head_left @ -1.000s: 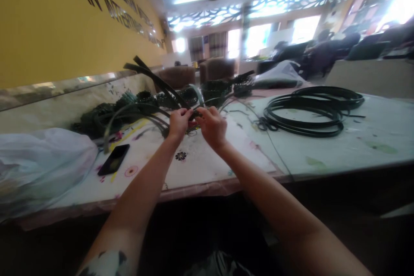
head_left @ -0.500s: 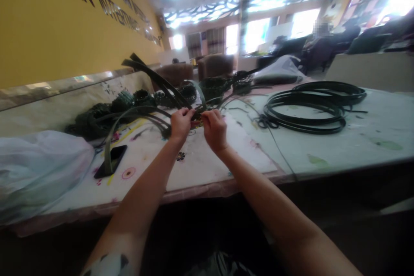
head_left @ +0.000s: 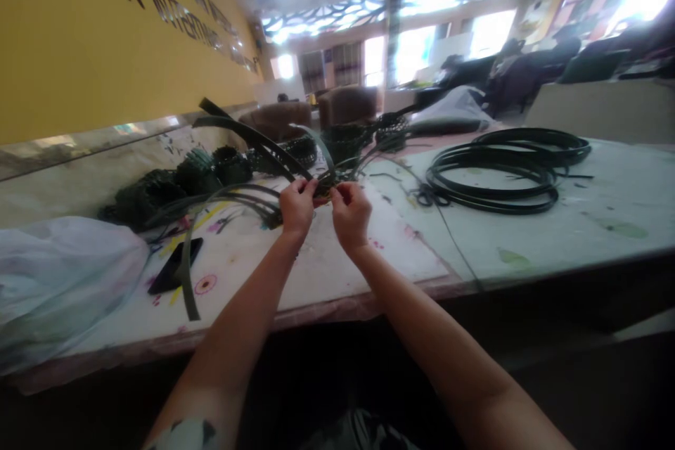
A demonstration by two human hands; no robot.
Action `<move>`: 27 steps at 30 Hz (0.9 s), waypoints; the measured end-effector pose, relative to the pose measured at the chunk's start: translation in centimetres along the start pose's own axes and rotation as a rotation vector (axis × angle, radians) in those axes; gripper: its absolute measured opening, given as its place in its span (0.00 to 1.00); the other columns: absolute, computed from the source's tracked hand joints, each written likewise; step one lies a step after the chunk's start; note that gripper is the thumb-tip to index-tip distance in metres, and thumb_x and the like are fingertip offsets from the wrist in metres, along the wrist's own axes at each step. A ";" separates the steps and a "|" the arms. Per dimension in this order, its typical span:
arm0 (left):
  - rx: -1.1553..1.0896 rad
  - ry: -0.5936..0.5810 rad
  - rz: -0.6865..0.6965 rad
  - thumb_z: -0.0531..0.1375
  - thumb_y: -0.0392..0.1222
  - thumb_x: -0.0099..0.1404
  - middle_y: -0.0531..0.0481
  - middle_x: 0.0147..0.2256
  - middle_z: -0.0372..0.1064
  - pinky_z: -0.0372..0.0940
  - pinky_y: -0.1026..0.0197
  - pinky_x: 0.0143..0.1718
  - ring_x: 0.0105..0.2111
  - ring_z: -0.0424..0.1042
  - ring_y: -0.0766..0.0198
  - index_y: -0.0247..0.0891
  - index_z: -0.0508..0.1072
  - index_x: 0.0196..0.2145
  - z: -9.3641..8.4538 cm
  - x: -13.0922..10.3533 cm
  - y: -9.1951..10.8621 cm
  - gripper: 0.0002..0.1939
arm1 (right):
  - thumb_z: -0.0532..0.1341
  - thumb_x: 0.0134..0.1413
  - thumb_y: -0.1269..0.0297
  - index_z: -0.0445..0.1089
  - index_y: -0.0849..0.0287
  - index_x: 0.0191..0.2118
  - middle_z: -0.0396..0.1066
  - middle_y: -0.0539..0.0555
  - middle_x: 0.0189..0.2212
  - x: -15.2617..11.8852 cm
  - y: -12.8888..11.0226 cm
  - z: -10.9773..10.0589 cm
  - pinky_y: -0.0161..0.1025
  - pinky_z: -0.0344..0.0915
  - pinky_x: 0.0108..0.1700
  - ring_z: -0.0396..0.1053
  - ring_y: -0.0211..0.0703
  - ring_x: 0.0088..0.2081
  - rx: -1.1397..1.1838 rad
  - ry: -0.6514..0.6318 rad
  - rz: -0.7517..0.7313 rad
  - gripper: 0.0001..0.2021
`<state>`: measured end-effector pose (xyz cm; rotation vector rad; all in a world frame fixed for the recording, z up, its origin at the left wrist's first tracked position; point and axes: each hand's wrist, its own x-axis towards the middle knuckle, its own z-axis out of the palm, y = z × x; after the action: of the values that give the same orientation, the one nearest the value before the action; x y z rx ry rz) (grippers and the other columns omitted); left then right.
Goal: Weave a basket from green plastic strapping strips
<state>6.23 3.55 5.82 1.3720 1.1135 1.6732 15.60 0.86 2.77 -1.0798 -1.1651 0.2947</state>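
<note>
The left hand (head_left: 298, 207) pinches the green strips (head_left: 253, 137), its fingers closed on them. The right hand (head_left: 350, 212) is curled beside them, fingertips together; I cannot tell what it holds. The strips lie left of the black coils (head_left: 490, 179), above the table (head_left: 327, 281).

Head-worn camera looks forward, down over table (head_left: 527, 246).
</note>
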 end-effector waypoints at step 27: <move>0.072 -0.006 0.063 0.63 0.41 0.61 0.54 0.26 0.68 0.64 0.70 0.17 0.21 0.74 0.66 0.35 0.70 0.27 2.0 -3.7 -3.5 0.09 | 0.59 0.54 0.67 0.65 0.55 0.29 0.63 0.48 0.28 -0.1 4.9 -4.4 0.38 0.60 0.34 0.62 0.39 0.31 0.142 -0.235 -0.182 0.04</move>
<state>8.86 1.96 1.32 1.4699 1.1487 1.6869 20.88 0.86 -1.17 -0.8236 -1.4206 0.3632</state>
